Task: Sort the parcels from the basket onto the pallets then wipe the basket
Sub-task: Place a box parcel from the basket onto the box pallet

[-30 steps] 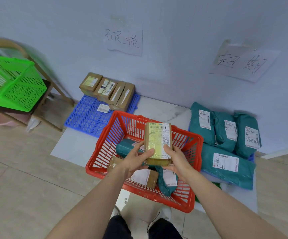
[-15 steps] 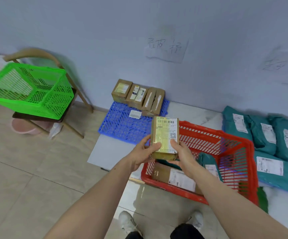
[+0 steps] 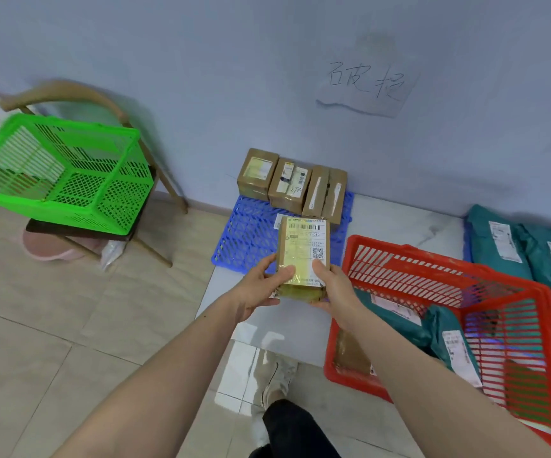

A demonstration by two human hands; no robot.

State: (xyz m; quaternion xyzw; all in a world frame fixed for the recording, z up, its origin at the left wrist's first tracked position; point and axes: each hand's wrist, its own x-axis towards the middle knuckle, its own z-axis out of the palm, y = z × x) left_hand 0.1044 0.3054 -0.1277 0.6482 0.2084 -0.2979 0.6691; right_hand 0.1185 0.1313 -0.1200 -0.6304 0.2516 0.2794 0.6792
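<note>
Both hands hold a taped cardboard parcel [image 3: 303, 252] with a white label, upright, in front of the blue pallet [image 3: 251, 233]. My left hand [image 3: 260, 285] grips its lower left side, my right hand [image 3: 333, 289] its lower right. The red basket [image 3: 409, 259] sits on the floor to the right, with teal bag parcels [image 3: 396, 315] and a brown box [image 3: 350, 352] inside. Three cardboard boxes [image 3: 292, 183] stand against the wall at the back of the blue pallet. More teal bags [image 3: 505, 246] lie stacked at the far right.
A green basket [image 3: 69, 180] rests on a wooden chair [image 3: 79, 97] at the left, with a pink basin [image 3: 49, 246] under it. A handwritten paper sign [image 3: 366, 87] hangs on the wall above the blue pallet. My shoe [image 3: 277, 375] is on the tiled floor below.
The view has swung left. Both hands have carried the cardboard parcel up out of the red basket and leftward, to in front of the blue pallet.
</note>
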